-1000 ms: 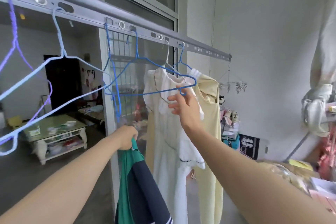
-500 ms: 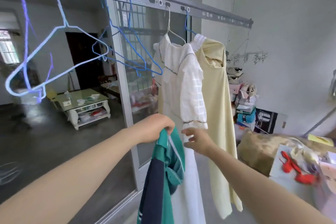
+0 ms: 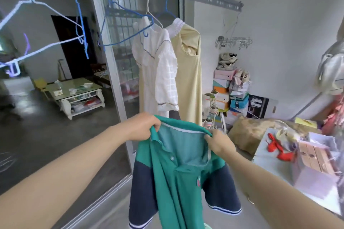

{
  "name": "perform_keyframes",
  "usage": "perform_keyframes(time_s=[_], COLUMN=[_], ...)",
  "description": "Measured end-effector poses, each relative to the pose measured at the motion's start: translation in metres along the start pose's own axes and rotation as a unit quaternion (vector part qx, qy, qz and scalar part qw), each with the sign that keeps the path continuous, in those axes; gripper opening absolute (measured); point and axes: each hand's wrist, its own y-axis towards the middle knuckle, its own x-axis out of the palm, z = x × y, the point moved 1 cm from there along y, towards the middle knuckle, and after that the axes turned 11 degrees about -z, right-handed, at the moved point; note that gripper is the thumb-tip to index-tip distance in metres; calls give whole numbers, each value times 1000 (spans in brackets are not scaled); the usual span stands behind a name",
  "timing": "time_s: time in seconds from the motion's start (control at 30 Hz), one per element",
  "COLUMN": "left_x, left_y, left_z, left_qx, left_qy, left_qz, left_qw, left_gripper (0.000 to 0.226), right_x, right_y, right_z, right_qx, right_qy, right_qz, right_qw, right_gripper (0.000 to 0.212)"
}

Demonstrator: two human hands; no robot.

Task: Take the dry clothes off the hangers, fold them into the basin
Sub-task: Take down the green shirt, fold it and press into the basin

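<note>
right hand [image 3: 218, 141] moved onto polo shirt [image 3: 176, 184] collar | left hand [image 3: 143, 126] grips it

Nothing can be read: the white marks on the blue box [image 3: 239, 103] at centre right, the print on the dark carton [image 3: 258, 106] beside it and the chest badge [image 3: 198, 181] of the green polo shirt [image 3: 173, 182] are blurred.

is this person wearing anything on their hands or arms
Nothing shows. The left hand and right hand are bare, no gloves or rings visible, and both forearms are uncovered as far as the frame reaches: no sleeves, watch or bracelet.
</note>
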Motion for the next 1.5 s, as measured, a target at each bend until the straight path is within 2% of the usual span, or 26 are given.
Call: perform_keyframes(time_s=[0.1, 0.27, 0.4, 0.5, 0.57, 0.7, 0.83, 0.87, 0.97, 1.03, 1.1, 1.13, 1.2, 1.23, 1.3, 1.37, 1.5], left_x=[24, 51, 73, 84, 84, 85, 97, 103, 112, 111, 105, 100, 92, 90, 85, 86, 99], left_y=[9, 35, 56, 70, 79, 92, 113, 118, 128, 133, 141, 141, 139, 138, 134, 135, 145], left_z=[11, 50, 74, 87, 97, 116, 144, 153, 172, 166, 151, 145, 138, 136, 138, 137, 125], left_qx=[-38, -37, -69, -120, -123, -79, 44, 59, 58, 21, 12, 21, 59, 80, 128, 151, 148], left_qy=[-26, -65, -112, -146, -183, -200, -279, -288, -299, -365, -445, -486, -552, -575, -594, -603, -645], left_qz=[-48, -49, 14, -16, -35, 44, -10, -11, 28, 31, -19, -64, -177, -230, -302, -323, -312], left_qw=[998, 996, 991, 982, 975, 976, 959, 956, 952, 930, 895, 871, 813, 781, 734, 714, 682], left_gripper=[32, 4, 38, 58, 65, 48, 60, 55, 17, 18, 16, 15, 46, 53, 50, 39, 45], right_x=[-24, -39, -49, -54, -59, -64, -68, -70, -78, -85, -93, -97, -101, -100, -97, -94, -93], right_y=[-16, -35, -48, -55, -57, -60, -61, -61, -59, -62, -67, -70, -74, -75, -73, -68, -62], right_z=[13, 27, 31, 25, 22, 21, 21, 22, 27, 36, 53, 63, 79, 83, 86, 84, 78], right_qx=[-6, -40, -59, -71, -71, -74, -58, -49, -17, 6, 41, 58, 81, 85, 85, 85, 85], right_qy=[-1, -12, 20, 51, 58, 41, 50, 60, 83, 82, 83, 83, 97, 124, 190, 236, 243], right_qz=[85, 110, 116, 116, 124, 128, 140, 146, 167, 183, 207, 218, 226, 223, 213, 218, 220], right_qw=[996, 993, 991, 989, 988, 988, 987, 986, 982, 980, 974, 971, 966, 963, 955, 943, 941], right_gripper=[24, 24, 28, 27, 25, 25, 27, 25, 26, 26, 28, 29, 29, 30, 29, 30, 30])
